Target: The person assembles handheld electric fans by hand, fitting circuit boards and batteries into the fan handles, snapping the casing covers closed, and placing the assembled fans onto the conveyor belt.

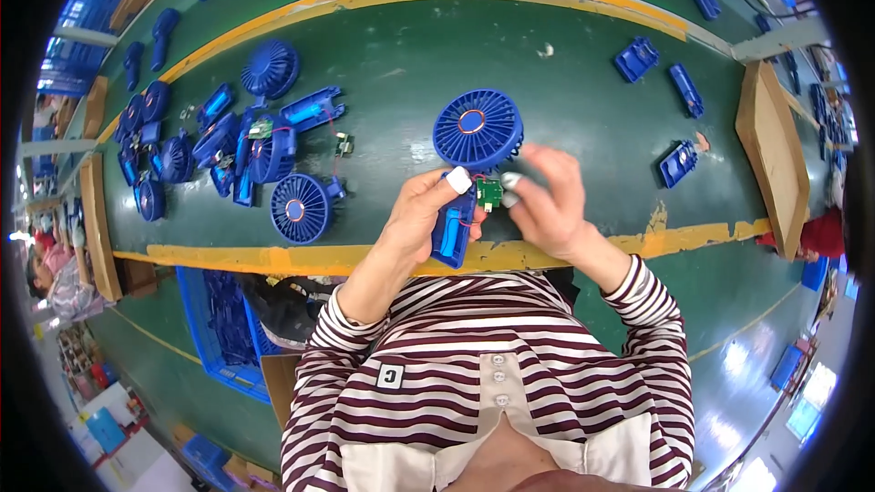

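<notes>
At left, blue fans (176, 159) and parts lie clustered. At lower centre, a pale square patch (391, 376) on the striped shirt (437, 401) bears one dark character. The left hand (415, 211) is clamped around the handle of a blue fan (478, 132), mid-frame, its round head above the grip. A green circuit board (490, 194) sits just right of that grip; the right hand's (551, 205) fingertips are at its edge, though whether they pinch it I cannot tell. Farther right lie blue casings (678, 164).

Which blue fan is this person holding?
The fan at the picture's middle: the left hand grips its open handle; the other fans lie away from that hand.
</notes>
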A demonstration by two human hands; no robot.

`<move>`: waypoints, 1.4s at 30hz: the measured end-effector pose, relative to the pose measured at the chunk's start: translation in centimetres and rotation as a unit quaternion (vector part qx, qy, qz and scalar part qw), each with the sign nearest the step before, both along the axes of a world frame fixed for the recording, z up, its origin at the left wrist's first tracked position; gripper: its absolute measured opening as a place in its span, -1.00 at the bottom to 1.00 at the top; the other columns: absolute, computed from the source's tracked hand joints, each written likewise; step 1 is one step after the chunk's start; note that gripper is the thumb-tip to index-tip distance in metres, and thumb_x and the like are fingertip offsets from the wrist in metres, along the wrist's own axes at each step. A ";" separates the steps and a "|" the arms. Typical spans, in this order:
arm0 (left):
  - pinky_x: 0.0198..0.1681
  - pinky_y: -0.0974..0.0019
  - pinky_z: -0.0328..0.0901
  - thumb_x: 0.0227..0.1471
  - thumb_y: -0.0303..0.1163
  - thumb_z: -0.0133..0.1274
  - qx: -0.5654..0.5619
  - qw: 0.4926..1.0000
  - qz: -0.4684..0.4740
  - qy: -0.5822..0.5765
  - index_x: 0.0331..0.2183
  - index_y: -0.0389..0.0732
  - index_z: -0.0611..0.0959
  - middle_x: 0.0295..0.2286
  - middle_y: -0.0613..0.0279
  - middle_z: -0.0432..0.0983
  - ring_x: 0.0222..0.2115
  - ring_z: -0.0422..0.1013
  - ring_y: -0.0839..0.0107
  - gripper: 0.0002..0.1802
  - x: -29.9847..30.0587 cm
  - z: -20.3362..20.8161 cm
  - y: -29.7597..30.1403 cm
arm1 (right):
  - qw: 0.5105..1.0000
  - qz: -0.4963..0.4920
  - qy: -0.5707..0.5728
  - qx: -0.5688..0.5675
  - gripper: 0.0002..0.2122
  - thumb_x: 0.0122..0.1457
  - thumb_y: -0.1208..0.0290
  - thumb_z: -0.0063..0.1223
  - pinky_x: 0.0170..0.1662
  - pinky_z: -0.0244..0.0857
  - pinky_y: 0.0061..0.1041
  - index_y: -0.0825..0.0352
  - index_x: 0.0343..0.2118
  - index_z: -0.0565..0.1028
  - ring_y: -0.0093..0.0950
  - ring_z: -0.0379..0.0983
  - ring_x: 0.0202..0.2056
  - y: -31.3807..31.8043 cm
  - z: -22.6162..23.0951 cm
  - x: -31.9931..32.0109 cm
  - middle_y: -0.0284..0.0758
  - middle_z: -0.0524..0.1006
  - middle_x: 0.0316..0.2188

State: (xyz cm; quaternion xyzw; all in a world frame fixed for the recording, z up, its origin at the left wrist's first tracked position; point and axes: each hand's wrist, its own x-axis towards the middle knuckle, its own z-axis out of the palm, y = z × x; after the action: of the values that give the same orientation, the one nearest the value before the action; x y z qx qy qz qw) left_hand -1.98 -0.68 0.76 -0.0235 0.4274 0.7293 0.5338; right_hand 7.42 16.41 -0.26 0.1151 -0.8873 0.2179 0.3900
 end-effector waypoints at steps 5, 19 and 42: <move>-0.60 0.39 0.39 0.12 -0.30 -0.17 -0.031 0.999 -0.026 0.008 -0.32 -0.35 0.46 -0.54 0.07 0.48 -0.64 0.45 0.34 -0.73 0.5 -1.1 0.4 | 0.999 0.050 0.007 -0.002 -0.74 -0.36 0.53 0.09 -0.13 0.23 -0.24 0.37 -0.46 0.44 -0.26 0.37 -0.20 -0.8 1.7 -0.7 -0.15 0.43 -0.22; -0.58 0.36 0.40 0.09 -0.36 -0.13 0.003 0.995 -0.076 -0.060 -0.36 -0.38 0.47 -0.55 0.05 0.48 -0.62 0.46 0.30 -0.76 1.5 -1.3 0.7 | 0.952 0.180 -0.247 0.008 -0.72 -0.27 0.52 0.16 0.05 0.03 -0.17 0.36 -0.39 0.44 -0.35 0.34 -0.25 0.2 4.6 -2.2 -0.31 0.43 -0.34; -0.29 0.41 0.31 0.08 -0.34 -0.16 -0.052 0.996 0.072 -0.032 -0.23 -0.31 0.49 -0.36 0.24 0.46 -0.35 0.39 0.52 -0.73 1.7 0.3 1.7 | 0.998 0.056 0.000 0.022 -0.83 -0.33 0.51 0.10 0.07 -0.03 0.00 0.32 -0.55 0.47 -0.36 0.40 -0.24 -1.1 0.3 0.1 -0.34 0.47 -0.41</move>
State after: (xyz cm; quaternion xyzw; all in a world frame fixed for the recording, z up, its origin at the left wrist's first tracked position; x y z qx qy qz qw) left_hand -0.26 1.02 1.06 -0.1050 0.4447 0.7415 0.4914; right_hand 7.47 15.31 0.03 0.1735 -0.8838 0.2202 0.3745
